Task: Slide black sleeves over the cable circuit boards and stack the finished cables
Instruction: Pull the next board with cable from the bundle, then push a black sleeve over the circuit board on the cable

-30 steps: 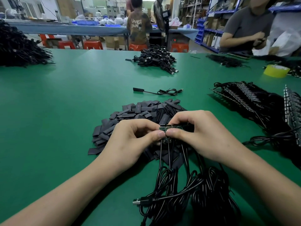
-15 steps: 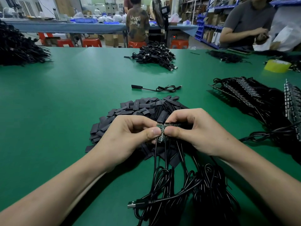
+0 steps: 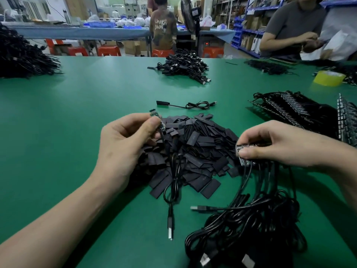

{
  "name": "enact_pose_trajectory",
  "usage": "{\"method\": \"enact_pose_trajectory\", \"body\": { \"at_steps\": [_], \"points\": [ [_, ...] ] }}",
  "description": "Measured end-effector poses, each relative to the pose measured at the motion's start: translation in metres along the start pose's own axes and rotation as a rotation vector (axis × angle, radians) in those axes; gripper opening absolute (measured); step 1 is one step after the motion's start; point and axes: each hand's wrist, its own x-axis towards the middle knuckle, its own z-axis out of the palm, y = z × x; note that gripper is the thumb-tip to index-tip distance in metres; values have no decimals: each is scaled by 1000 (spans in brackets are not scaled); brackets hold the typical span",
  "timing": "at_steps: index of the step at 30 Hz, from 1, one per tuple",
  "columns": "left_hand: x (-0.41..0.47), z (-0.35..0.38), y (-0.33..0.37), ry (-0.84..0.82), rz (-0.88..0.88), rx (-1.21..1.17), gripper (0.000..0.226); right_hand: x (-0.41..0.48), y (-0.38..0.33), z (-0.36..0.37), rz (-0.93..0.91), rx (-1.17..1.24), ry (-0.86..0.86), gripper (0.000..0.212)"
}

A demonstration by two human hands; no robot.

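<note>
My left hand (image 3: 123,144) pinches the small green circuit board (image 3: 155,115) of one cable; that cable (image 3: 171,192) hangs down to a USB plug over the green table. My right hand (image 3: 280,144) grips a bunch of several bare circuit boards (image 3: 243,151), whose coiled black cables (image 3: 249,225) lie in a heap at the lower right. Between my hands lies a pile of flat black sleeves (image 3: 195,149). One sleeved cable (image 3: 185,104) lies alone just beyond the pile.
Rows of cables with boards (image 3: 301,113) lie at the right. Black cable heaps sit at the far middle (image 3: 183,66) and far left (image 3: 21,55). A yellow tape roll (image 3: 329,78) stands far right. A person (image 3: 293,26) works across the table.
My hands have moved apart. My left hand pulled one board and its cable out of the bunch and lifted it left; my right hand moved right with the rest.
</note>
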Motion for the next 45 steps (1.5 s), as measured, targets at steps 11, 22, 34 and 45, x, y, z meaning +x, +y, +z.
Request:
{"method": "enact_pose_trajectory", "body": {
  "at_steps": [11,22,34,45],
  "points": [
    [-6,2,3,-42,201,109,2,21,-64,39,-146,-144,297,52],
    [8,-16,-15,-102,367,693,17,31,-89,63,-266,834,378,24],
    [11,-23,-15,-176,410,1181,14,17,-63,48,-118,-249,624,23],
    [18,-22,-20,-172,541,1342,14,19,-53,75,-107,-178,597,29]
  ]
}}
